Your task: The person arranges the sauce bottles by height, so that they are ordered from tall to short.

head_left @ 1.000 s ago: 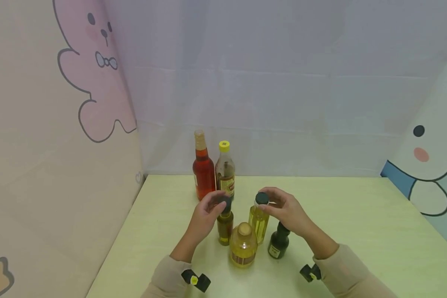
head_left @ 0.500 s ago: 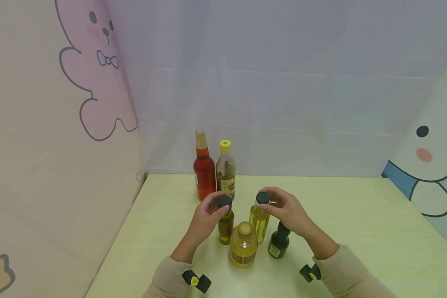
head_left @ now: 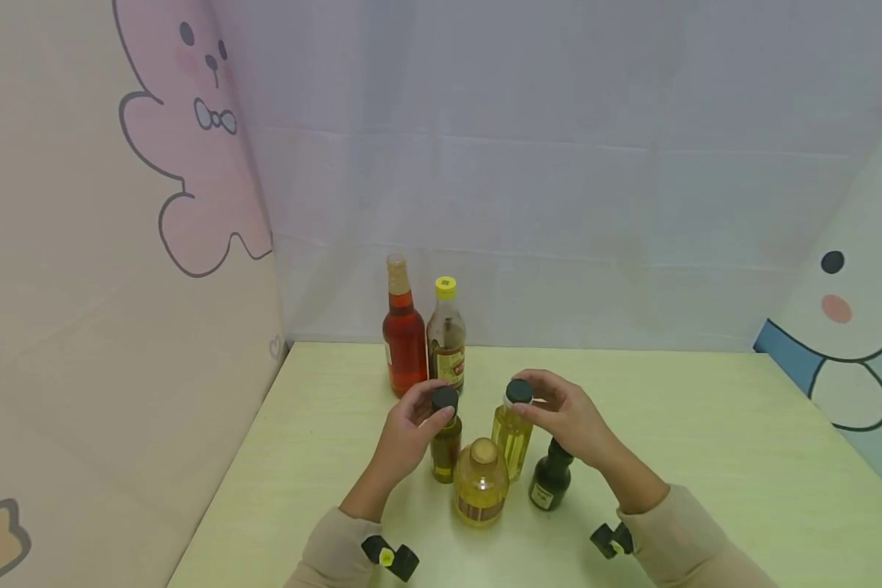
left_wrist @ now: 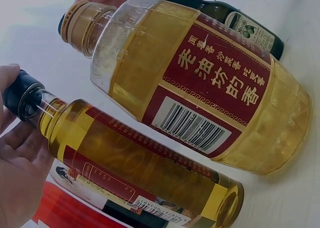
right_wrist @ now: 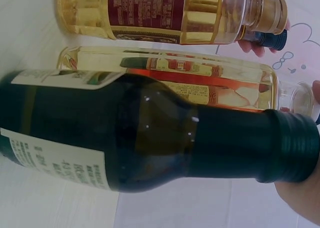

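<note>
My left hand (head_left: 404,433) pinches the black cap of a slim oil bottle (head_left: 446,449), which stands upright; in the left wrist view, fingers lie around that cap (left_wrist: 22,95). My right hand (head_left: 569,412) holds the dark-capped neck of a clear bottle of yellow oil (head_left: 511,441) between thumb and fingers. A round-shouldered oil bottle (head_left: 481,490) with a tan cap stands in front, between those two. A dark green bottle (head_left: 550,482) stands under my right wrist and fills much of the right wrist view (right_wrist: 150,133).
Behind my left hand stand a red bottle (head_left: 404,343) and a yellow-capped bottle (head_left: 447,335), side by side near the back edge of the pale table (head_left: 669,425). Curtains with cartoon figures (head_left: 213,163) surround the table on the left, back and right.
The head view has shifted slightly. Both hands stay at the same two bottle caps, and no bottle has clearly moved.
</note>
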A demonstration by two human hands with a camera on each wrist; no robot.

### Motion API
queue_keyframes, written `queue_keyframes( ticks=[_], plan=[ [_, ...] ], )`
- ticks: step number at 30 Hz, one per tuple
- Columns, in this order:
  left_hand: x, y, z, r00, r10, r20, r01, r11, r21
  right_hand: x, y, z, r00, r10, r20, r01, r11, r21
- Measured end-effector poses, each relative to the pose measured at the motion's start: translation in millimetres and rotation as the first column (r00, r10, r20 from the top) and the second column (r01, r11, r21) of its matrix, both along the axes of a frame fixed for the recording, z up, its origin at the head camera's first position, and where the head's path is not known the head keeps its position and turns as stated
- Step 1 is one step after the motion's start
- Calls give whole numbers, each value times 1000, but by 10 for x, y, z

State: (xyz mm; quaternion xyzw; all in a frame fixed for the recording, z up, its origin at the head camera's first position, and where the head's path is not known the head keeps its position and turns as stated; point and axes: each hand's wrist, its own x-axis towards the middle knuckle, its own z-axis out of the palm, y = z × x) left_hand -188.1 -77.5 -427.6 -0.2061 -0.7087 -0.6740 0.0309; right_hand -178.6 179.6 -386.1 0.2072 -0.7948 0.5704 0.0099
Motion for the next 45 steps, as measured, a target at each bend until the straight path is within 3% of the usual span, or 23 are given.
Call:
queue_keyframes(
  ticks=[10,22,45],
  plan=[
    [-36,9,-60,1000,15,-17,-15,1000,0,4,5,39,1000,-6,-22,6,1000,12],
    [-69,46,-112,999,45,-9,-45,999,13,11,14,79,999,-24,32,24,1000,12],
    [-6,33,-80,998,61,-15,-60,998,25,26,-10,111,995,-54,78,51,998,30]
  ],
)
